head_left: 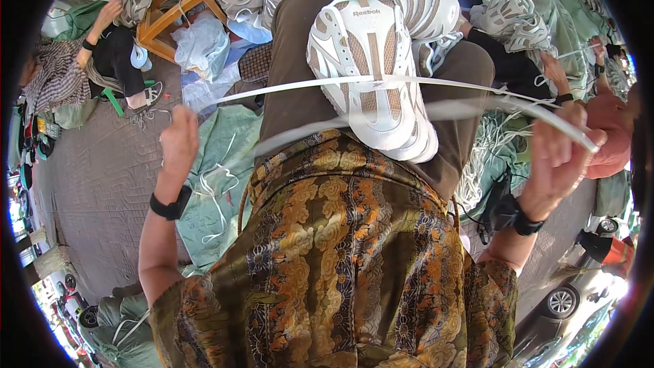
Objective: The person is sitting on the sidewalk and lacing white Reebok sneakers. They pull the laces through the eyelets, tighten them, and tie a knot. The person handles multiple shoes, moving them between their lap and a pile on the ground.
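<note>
Stacked shoes (426, 3) are piled beyond the lap (289, 54), flanked by a wooden stool (180, 8) and a plastic bag (201, 44). The sneaker (361, 41), rested on the lap, is crossed by a white lace (293, 86) (a lower strand is blurred). Its toe is pointed toward the wearer, its long axis directed lengthwise away. The lace is gripped by the left hand (180, 140) and pinched by the right hand (560, 157).
</note>
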`<state>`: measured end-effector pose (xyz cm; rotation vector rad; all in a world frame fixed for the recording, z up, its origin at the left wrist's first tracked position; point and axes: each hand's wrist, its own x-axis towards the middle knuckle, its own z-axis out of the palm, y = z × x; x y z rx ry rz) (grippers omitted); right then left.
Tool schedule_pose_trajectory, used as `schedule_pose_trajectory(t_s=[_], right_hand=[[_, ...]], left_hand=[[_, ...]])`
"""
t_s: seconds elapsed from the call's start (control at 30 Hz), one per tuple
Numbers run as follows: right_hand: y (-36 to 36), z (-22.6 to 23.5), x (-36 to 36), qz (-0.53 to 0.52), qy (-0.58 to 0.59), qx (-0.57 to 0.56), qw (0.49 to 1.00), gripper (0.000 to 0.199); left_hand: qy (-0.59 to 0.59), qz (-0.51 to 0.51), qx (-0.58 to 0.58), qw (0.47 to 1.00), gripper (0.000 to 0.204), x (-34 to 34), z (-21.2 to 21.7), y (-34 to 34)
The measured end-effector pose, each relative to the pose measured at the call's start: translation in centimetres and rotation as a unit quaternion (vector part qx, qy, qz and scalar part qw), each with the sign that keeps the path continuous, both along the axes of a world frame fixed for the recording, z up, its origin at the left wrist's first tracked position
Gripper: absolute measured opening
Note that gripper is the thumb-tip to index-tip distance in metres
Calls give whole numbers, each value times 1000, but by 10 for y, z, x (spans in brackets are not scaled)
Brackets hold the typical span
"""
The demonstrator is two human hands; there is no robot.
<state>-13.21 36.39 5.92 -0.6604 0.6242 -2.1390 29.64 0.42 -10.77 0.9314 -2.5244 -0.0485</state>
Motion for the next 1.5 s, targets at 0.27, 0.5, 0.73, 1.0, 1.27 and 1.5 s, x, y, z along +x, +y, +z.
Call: schedule_pose_trajectory(t_s=[0.27,0.5,0.73,1.0,1.27,1.5], right_hand=[[181,28,-237,-375,93,188,903,53],[199,-78,-243,-258,541,628,497,35],[-12,-58,-19,-169,611,511,581,33],[-74,-106,20,-133,777,363,496,26],[-37,-101,-22,-189,809,405,382,18],[44,-86,-88,-240,717,483,441,26]], left_hand=[[-94,429,-29,898,26,268,-95,-106],[-265,369,142,879,23,287,-137,-119],[83,-17,142,986,29,-49,0,32],[41,-243,132,960,37,-175,39,109],[49,-228,66,970,28,-113,50,68],[-2,-128,-60,990,27,-20,76,21]])
